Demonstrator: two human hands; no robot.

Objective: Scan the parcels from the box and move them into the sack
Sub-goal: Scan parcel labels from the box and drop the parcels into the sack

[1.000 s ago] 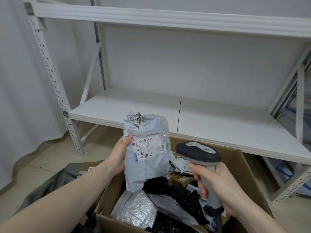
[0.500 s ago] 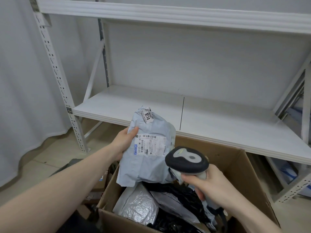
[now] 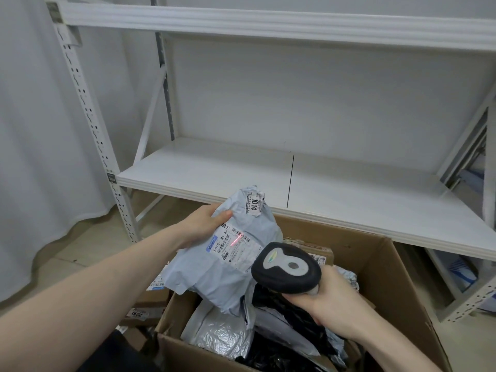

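Left hand [image 3: 200, 224]: grips the upper left edge of the grey parcel [image 3: 225, 259], thumb laid across its front, the other fingers hidden behind it.
Grey parcel: light grey poly mailer, held tilted above the far left corner of the box [image 3: 389, 267]; lower end hanging over the box's left rim; crumpled top end bearing a small tag printed "1014".
Shipping label [image 3: 237, 249]: white, on the parcel's front face, turned toward the scanner [image 3: 285, 271]; a short red scan line [image 3: 236, 240] falling across the barcode at its upper edge.
Right hand [image 3: 335, 304]: curled round the scanner's handle from below (handle itself mostly covered by the fingers).
Scanner: black head with a grey top plate, held over the middle of the box, just beside the parcel's lower right edge, nose pointing at the label.
Box: open brown cardboard carton, flaps up, standing in front of the rack's lower shelf [image 3: 349, 200].
Box contents: a silver bubble mailer [image 3: 220, 334] against the near left wall; black poly bags [image 3: 290, 312] through the middle; pale grey mailers between them; a brown carton [image 3: 314, 248] near the far wall.
Outside the box, left: further labelled parcels [image 3: 150, 299] on the floor, one tag reading "2010".
Rack: white metal shelving along the wall behind the box.
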